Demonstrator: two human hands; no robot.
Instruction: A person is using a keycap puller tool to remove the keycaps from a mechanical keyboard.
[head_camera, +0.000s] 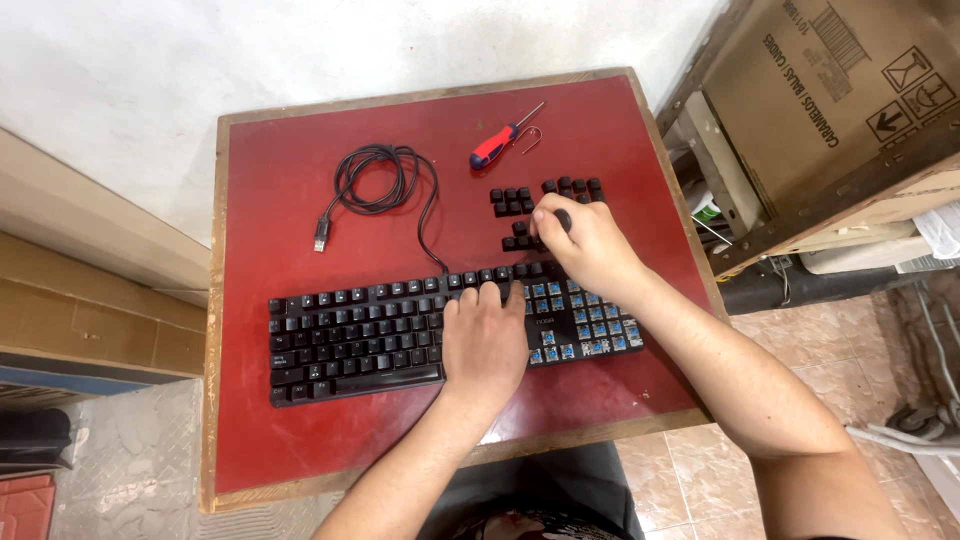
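A black keyboard (350, 335) lies across a small red table (290, 200); its right part shows bare blue switches (590, 325) where caps are off. My left hand (485, 340) rests flat on the keyboard's middle, fingers on the upper keys. My right hand (585, 245) reaches beyond the keyboard and pinches one black keycap (563, 220) among several loose keycaps (512, 200) lying in rows on the table. The keyboard's black cable (380, 180) is coiled behind it, plug end to the left.
A red-and-blue handled screwdriver (497, 142) and a small wire hook (530, 140) lie near the table's far edge. A cardboard box (840, 80) on a wooden rack stands to the right. White wall behind, tiled floor below.
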